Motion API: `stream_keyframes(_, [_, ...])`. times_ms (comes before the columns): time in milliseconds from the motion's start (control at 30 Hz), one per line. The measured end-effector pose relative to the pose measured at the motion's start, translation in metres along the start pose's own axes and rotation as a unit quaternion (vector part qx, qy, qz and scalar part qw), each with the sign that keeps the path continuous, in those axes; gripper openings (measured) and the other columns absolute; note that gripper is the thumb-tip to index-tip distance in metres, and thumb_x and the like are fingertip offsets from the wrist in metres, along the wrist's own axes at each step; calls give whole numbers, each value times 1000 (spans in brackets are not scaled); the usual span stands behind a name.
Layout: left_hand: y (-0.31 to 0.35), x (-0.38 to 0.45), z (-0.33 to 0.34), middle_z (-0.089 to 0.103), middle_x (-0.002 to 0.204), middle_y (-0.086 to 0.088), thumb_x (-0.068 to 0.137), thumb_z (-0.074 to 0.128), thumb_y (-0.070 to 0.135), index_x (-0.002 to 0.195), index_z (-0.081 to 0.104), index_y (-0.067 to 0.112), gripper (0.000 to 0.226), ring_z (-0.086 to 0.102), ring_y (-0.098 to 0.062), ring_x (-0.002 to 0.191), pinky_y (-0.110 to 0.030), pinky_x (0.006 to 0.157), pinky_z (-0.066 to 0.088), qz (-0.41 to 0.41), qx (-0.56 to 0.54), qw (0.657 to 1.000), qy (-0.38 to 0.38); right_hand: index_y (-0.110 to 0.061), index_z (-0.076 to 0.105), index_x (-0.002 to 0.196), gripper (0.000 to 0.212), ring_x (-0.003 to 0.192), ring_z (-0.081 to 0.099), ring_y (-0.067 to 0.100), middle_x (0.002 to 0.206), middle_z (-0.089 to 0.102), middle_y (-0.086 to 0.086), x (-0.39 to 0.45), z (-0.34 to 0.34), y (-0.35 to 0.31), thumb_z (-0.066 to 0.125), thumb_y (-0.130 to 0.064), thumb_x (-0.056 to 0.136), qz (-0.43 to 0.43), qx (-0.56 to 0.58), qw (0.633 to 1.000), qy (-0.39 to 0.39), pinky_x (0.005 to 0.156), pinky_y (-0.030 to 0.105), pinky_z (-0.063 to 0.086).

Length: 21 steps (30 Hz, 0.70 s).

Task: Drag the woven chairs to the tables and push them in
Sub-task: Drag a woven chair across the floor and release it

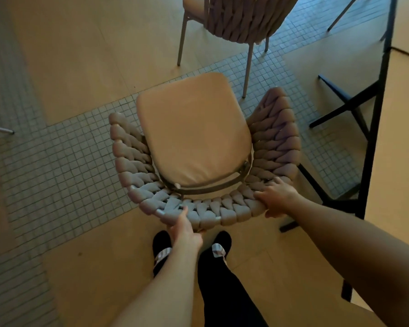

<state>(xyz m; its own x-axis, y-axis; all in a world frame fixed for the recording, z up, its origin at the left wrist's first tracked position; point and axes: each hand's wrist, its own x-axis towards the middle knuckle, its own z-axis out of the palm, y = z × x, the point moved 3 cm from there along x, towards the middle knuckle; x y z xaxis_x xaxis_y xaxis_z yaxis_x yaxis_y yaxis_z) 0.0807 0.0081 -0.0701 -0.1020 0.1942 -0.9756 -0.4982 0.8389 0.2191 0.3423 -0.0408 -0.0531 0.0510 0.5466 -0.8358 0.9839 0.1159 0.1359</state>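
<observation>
A woven chair (194, 138) with a tan seat cushion and a thick braided backrest stands right in front of me, seat facing away. My left hand (184, 228) grips the rim of its backrest from behind, near the middle. My right hand (275, 198) holds the backrest's right curve, fingers curled over the weave. A table (397, 147) with a light wooden top runs along the right side, its black-edged rim beside the chair's right arm. A second woven chair (241, 17) stands farther ahead, its back toward me.
The table's black cross-shaped base (347, 102) sits on the floor under the top, to the right of the chair. A thin metal leg tip (3, 129) pokes in at the left edge. My feet (191, 246) stand just behind the chair on wood and mosaic flooring.
</observation>
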Motion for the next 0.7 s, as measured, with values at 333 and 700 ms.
stream_keyframes(333, [-32,0,14,64,126,-10,87,74,3,139,49,27,63,67,-34,107,-59,90,56,47,-15,996,79,-32,33,155,78,144,37,28,149,51,1,13,-5,52,56,-70,90,47,-97,994,-15,120,61,14])
stream_keyframes(700, [38,10,-9,65,122,-6,86,71,3,138,51,23,59,66,-30,107,-53,93,56,132,112,980,94,-28,44,148,67,134,47,29,143,55,3,-4,-14,-12,41,-71,96,25,-68,997,0,113,57,25])
